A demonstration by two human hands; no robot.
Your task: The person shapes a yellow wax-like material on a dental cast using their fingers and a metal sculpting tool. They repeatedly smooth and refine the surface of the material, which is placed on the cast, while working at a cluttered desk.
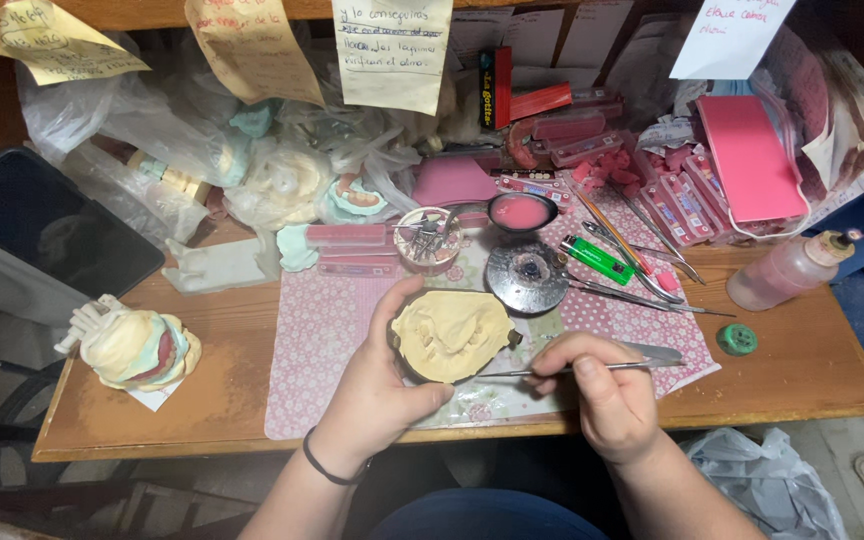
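A pale yellow dental cast point(450, 332) seated in a dark rubber bowl is cupped by the left hand point(377, 385), whose thumb is laid along the bowl's left rim and whose fingers are wrapped beneath it; a dark band is worn on that wrist. A thin metal instrument point(592, 367) is pinched between the thumb and curled fingers of the right hand point(600, 392), held nearly level, its fine tip brought to the lower right edge of the cast. The cast is held just above the near edge of the wooden desk point(812, 365), over a pink patterned mat point(317, 335). Just behind the bowl a round dark metal disc point(526, 277) is seen, with a small pot of burs point(428, 238) to its left and a little dish of pink material point(520, 211) behind it. A green lighter point(597, 259) and several long metal tools point(642, 295) are laid to the right of the disc, and a plastic bottle of pinkish liquid point(787, 270) lies farther right beside a green cap point(737, 339). At the far left of the desk an articulated plaster model point(137, 348) is set on its own, well apart from the hands.
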